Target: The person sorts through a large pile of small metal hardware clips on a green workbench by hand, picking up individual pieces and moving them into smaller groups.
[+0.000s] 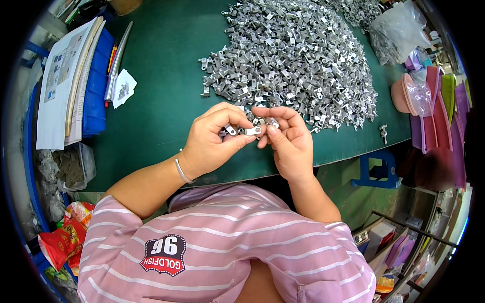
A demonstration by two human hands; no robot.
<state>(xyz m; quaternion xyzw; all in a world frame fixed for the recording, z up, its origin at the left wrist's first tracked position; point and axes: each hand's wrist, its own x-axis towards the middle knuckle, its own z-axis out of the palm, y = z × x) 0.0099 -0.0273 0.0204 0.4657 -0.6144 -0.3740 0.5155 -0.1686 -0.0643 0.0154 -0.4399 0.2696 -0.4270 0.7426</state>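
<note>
Both hands are held close together over the near edge of the green table. A small shiny metal bracket (252, 131) with a hole in its tab is pinched between the thumb and index finger of my left hand (209, 139). Another metal piece (230, 130) shows in the curl of the same hand's fingers. My right hand (293, 146) is closed, its thumb and fingers around a similar metal bracket (273, 122). Just beyond the fingers spreads a large pile of loose metal brackets (298, 60); the hands partly cover its near side.
At the left stand a blue bin (96, 86) with papers, a steel ruler (117, 60) and a white paper scrap (124, 88). To the right are a clear plastic bag (399, 33), a pink pot (401, 95), a few stray brackets (383, 134) and a blue stool (376, 171).
</note>
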